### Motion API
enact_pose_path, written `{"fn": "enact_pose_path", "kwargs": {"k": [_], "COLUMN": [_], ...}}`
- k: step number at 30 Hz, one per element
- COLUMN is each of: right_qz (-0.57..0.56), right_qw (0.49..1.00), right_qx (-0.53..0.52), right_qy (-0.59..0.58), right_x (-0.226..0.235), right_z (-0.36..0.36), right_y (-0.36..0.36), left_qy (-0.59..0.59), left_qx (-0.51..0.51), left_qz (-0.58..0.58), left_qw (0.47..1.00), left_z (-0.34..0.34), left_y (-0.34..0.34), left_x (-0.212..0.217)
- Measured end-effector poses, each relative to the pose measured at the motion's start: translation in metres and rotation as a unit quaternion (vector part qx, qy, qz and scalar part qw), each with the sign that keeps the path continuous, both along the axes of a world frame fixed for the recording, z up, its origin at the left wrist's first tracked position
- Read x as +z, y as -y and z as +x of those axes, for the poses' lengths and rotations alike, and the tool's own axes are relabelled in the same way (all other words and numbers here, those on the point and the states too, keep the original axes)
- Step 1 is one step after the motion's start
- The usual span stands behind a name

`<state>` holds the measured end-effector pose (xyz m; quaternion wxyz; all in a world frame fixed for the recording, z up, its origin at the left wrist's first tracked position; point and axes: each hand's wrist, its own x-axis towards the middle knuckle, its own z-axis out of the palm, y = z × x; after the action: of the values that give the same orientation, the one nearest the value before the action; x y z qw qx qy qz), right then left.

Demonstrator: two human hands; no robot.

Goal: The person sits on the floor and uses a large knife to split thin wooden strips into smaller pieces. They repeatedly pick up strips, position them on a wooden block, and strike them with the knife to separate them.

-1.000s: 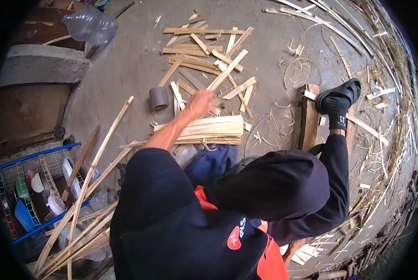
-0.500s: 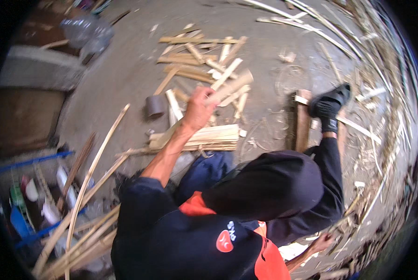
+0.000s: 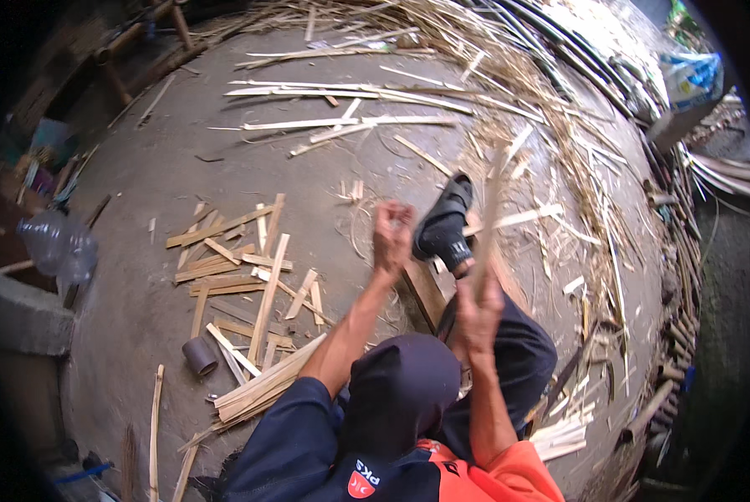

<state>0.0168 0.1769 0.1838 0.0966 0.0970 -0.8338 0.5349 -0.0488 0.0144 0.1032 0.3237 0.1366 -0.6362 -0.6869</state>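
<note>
My right hand (image 3: 479, 322) is wrapped round the lower end of a tan bamboo strip (image 3: 490, 209), which points away from me, smeared by motion. My left hand (image 3: 393, 238) is raised beside my dark-shod foot (image 3: 446, 222), fingers bent but apart, with nothing visible in them. Between my legs lies a wooden block (image 3: 425, 294), its far end near the foot. At left, a bundle of split bamboo slats (image 3: 266, 385) lies by my left elbow. Beyond it are scattered short bamboo pieces (image 3: 224, 268).
A short brown tube (image 3: 199, 356) stands near the slats. Long pale strips (image 3: 350, 90) lie across the far floor, and shavings (image 3: 588, 201) heap along the right. A long, dark, curved piece (image 3: 569, 368) rests right of my knee. A clear plastic bottle (image 3: 57, 247) is at far left.
The view has swung right. My left hand, earlier holding a bamboo piece over the scattered slats, is now beside my foot without it. My right hand has come up from low right and holds a strip.
</note>
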Motion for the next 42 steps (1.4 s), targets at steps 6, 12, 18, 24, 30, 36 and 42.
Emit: {"fn": "enact_pose_path", "kwargs": {"k": [6,12,18,24,30,36,42], "right_qz": [-0.151,-0.067,0.224,0.425,0.437,0.393,0.374], "right_qw": [0.976,0.98,0.973,0.86,0.845,0.867,0.854], "right_qx": [-0.152,-0.187,0.03,0.272,0.309,0.306,0.346], "right_qy": [0.041,0.012,-0.044,-0.078,-0.007,-0.029,-0.103], "right_x": [0.107,0.15,0.095,-0.019,-0.147,-0.174,-0.182], "right_z": [0.06,0.12,0.061,-0.036,-0.109,-0.105,-0.114], "right_y": [-0.132,-0.154,-0.114,0.017,0.025,0.022,0.017], "left_qy": [0.295,0.322,0.357,0.225,0.145,0.182,0.243], "left_qx": [0.064,-0.093,-0.086,0.097,0.045,0.074,0.193], "left_qz": [0.015,-0.018,-0.039,0.19,0.39,0.297,0.331], "left_qw": [0.953,0.942,0.929,0.951,0.908,0.934,0.891], "left_z": [-0.014,-0.012,0.052,0.083,0.084,0.086,0.064], "left_y": [0.047,0.026,0.115,0.127,0.083,0.074,0.068], "left_x": [-0.209,-0.192,-0.169,-0.212,-0.164,-0.17,-0.18]}}
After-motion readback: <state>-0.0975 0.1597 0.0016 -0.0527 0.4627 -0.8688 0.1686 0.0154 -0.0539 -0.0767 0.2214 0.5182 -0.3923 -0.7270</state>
